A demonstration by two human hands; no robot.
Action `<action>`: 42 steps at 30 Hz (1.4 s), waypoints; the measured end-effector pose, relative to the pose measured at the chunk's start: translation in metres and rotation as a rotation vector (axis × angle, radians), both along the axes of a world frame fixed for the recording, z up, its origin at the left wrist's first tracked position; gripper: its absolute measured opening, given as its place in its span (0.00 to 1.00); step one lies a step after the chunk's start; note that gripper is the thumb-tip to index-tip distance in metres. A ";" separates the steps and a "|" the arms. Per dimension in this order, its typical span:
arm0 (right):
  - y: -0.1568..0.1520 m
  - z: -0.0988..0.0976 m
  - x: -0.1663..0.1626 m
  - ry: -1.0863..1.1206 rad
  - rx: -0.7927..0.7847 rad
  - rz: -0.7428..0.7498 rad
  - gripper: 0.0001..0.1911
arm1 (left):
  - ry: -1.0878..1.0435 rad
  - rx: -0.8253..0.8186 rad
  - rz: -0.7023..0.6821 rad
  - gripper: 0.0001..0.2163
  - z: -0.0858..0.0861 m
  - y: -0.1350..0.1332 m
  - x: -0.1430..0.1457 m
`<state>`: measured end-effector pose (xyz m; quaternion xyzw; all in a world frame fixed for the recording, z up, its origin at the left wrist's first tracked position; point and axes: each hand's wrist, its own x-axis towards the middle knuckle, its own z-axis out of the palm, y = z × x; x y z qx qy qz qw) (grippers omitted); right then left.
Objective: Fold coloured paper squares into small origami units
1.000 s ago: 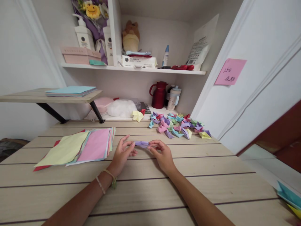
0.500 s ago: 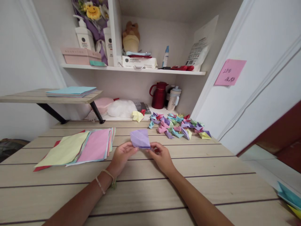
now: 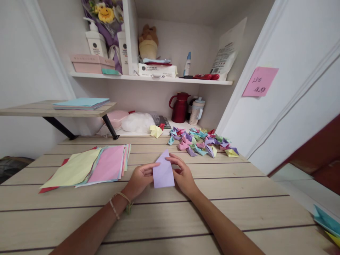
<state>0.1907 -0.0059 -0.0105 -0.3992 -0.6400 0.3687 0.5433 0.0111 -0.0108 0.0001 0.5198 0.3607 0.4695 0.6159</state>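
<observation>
A pale desk (image 3: 233, 212) with dark lines across its top fills the lower view. Behind it rises a white cabinet (image 3: 172, 39) with a plush toy, bottles and boxes on its upper shelf. At the left, a raised shelf (image 3: 23, 109) on black legs bears a blue-topped stack (image 3: 82, 102).

In front of that, loose sheets (image 3: 91, 168) lie on the desk, yellow and pink uppermost, with red showing at the left edge. At the back right, many small folded shapes (image 3: 200, 143) lie crowded together in purple, pink, blue, green, yellow and red. Behind them stand a dark red jug (image 3: 180, 108) and, just right of it, a pale cup (image 3: 195, 113).

The left hand (image 3: 140, 179) and right hand (image 3: 185, 177) face each other over the middle of the desk, each closed narrowly on one side of the same purple paper (image 3: 163, 176). It is between them, right of the sheets and nearer the viewer than the folded shapes, its point upward and its straight edge downward. Whether it touches the desk, I cannot tell.

A pink note (image 3: 260, 82), handwritten with "250", is at the right. A yellow fold (image 3: 156, 131) sits left of the crowd, and two thin bracelets (image 3: 114, 209) circle the left wrist.
</observation>
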 end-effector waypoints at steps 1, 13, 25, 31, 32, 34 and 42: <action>-0.002 0.001 -0.002 -0.010 0.002 0.037 0.24 | -0.017 -0.002 0.029 0.22 0.000 0.000 0.001; -0.003 0.004 -0.003 0.014 0.036 0.005 0.06 | 0.079 0.083 0.104 0.23 0.000 0.000 0.001; -0.002 0.004 0.003 0.077 -0.035 0.012 0.09 | 0.099 0.036 0.118 0.21 0.008 -0.005 0.006; -0.003 0.003 -0.002 0.016 -0.076 0.076 0.11 | 0.059 0.082 0.115 0.15 0.007 -0.002 0.006; -0.003 0.002 -0.002 0.015 -0.088 0.061 0.11 | 0.034 0.087 0.132 0.16 0.007 -0.002 0.006; -0.001 -0.001 -0.003 0.031 -0.095 0.010 0.13 | 0.014 0.094 0.160 0.16 0.007 -0.002 0.006; 0.006 -0.006 -0.001 0.237 -0.116 0.009 0.13 | 0.142 0.165 0.130 0.12 0.006 -0.003 0.005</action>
